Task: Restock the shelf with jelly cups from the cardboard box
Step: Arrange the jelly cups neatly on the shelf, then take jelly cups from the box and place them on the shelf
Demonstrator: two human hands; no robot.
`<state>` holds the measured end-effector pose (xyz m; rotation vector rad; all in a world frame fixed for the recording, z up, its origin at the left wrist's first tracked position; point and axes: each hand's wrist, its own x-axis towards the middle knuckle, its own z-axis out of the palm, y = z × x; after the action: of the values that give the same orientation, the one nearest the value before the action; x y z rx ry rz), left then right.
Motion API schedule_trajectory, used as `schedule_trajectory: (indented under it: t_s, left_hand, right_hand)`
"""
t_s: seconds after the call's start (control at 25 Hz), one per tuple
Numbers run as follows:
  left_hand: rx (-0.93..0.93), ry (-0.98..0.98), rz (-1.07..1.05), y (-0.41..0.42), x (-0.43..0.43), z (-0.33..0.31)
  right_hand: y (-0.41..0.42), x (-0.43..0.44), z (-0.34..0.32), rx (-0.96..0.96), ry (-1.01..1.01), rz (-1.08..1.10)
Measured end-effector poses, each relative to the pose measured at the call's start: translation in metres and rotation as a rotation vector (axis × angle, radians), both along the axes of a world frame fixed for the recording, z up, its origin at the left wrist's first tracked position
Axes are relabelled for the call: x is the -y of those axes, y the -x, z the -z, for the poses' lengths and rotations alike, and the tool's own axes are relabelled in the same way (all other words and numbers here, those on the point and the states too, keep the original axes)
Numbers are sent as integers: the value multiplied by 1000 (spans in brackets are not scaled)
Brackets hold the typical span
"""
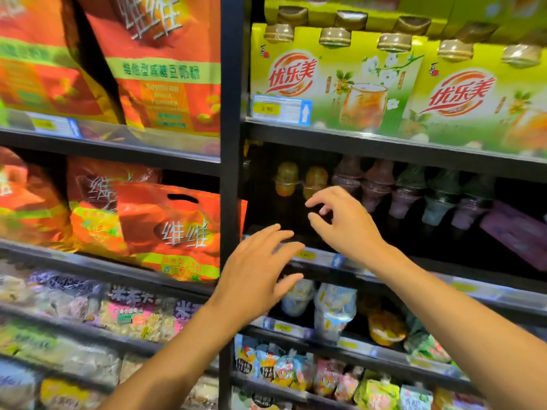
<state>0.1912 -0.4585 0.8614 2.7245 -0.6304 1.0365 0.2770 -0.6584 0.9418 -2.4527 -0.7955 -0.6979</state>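
At shelf [444, 276]: left hand [254, 273]; right hand [343, 223] (fingers loose)

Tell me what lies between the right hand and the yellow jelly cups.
Nothing. In the head view only dark, bare shelf space shows between the right hand and the yellow jelly cups; whether they touch, I cannot tell.
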Motion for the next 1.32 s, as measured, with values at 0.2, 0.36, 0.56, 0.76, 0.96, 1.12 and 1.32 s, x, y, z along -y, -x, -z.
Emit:
schedule_trajectory:
  t_s: [0.2, 0.36, 0.56, 0.76, 0.96, 1.12, 1.32]
  left_hand:
    - [-71, 167, -131, 94, -79, 68]
    - [-350, 183, -338, 175, -142, 156]
    - [-663, 259, -616, 295, -210, 275]
    - [-882, 391, -801, 361, -235, 343]
    - [-1066, 450, -865, 363, -253, 381]
    - [-1241, 491, -879, 340, -276, 434]
    - [-1362, 461, -838, 294, -310, 511]
  right_hand:
    - [100, -80, 62, 50, -108, -323]
    - [133, -135, 152, -163, -2, -400]
    - [170, -204, 281, -472, 275, -467]
    - [194, -246, 374, -781, 475, -452]
    - [193, -290, 441, -962, 568, -476]
    - [175, -333, 492, -1097, 573, -478]
    - [138, -376, 584, -1229, 599, -430]
